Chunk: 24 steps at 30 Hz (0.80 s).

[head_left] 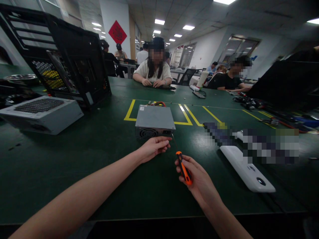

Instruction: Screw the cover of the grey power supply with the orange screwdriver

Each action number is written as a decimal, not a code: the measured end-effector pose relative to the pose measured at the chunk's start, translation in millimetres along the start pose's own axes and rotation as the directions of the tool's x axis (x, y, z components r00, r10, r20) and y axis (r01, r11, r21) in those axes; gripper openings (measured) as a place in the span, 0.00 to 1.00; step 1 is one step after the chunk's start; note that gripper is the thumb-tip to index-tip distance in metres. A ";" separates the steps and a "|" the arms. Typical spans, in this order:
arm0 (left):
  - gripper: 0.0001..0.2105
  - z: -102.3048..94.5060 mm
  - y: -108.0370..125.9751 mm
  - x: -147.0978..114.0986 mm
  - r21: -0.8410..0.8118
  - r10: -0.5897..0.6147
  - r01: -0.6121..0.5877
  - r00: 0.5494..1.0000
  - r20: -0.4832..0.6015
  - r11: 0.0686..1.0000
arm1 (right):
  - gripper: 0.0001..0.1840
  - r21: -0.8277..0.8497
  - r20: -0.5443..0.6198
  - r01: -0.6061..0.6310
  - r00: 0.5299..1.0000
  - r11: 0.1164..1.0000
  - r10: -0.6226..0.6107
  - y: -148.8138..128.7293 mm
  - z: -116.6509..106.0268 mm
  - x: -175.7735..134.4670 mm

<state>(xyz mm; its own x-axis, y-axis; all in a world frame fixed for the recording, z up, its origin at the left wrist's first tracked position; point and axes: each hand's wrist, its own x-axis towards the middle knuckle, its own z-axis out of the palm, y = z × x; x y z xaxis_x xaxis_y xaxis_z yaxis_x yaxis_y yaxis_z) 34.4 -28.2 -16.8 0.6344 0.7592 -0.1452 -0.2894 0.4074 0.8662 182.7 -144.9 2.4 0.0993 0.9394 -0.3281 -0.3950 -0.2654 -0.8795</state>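
A grey computer power supply point(156, 117) lies on the green table in front of me, its fan and socket side facing me and its coloured cables behind it. My right hand point(198, 172) is wrapped round the orange and black handle of a screwdriver point(183, 167). The thin shaft points up and left, its tip at the lower right corner of the power supply's near face. Just before that face is my left hand point(155, 148), thumb and fingers pinched together near the tip. Whatever is between those fingers is too small to make out.
An open black computer case point(74, 63) stands at the left, with another grey power supply point(47, 111) beside it. A white power bank point(245, 169) lies at the right, near blurred-out items. Yellow tape point(129, 111) marks the table. A person point(156, 71) sits opposite.
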 end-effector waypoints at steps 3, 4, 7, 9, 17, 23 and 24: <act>0.12 0.0 -0.3 -0.6 0.015 0.015 -0.015 1.000 0.002 1.000 | 0.17 -0.040 -0.033 0.056 0.998 0.998 -0.057 -0.1 0.9 0.0; 0.12 -0.3 -0.6 -0.7 0.030 0.025 -0.025 1.000 0.009 0.999 | 0.18 -0.068 -0.053 0.084 0.995 0.994 -0.088 -0.1 0.1 0.0; 0.14 -0.7 -1.7 -1.1 0.095 0.053 -0.055 0.998 0.025 0.994 | 0.20 -0.213 -0.093 0.180 0.975 0.960 -0.204 -1.8 -6.9 0.3; 0.14 0.6 -2.2 -1.5 0.151 0.077 -0.080 0.997 0.023 0.985 | 0.20 -0.380 -0.084 0.279 0.939 0.882 -0.333 -5.1 -14.5 0.5; 0.10 10.0 3.2 -20.9 0.814 0.521 -0.345 0.851 0.062 0.467 | 0.16 -0.844 0.296 0.535 0.386 -0.050 -0.874 -28.5 -15.2 -2.0; 0.18 -5.3 21.8 -29.3 0.934 0.652 -0.211 0.671 0.353 -0.289 | 0.18 -0.727 0.519 0.571 0.094 -0.381 -0.850 -41.6 5.2 15.3; 0.21 -8.9 24.4 -28.8 0.925 0.637 -0.168 0.683 0.358 -0.340 | 0.19 -0.718 0.534 0.563 0.066 -0.410 -0.843 -43.2 6.5 18.5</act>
<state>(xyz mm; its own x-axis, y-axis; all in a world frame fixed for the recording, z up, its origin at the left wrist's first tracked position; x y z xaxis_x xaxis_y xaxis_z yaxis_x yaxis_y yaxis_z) 2.7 -35.6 4.3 0.5051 0.5962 0.6240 0.6552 -0.7355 0.1723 195.6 -114.6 36.6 -0.1479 0.4018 0.9037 0.8734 0.4818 -0.0713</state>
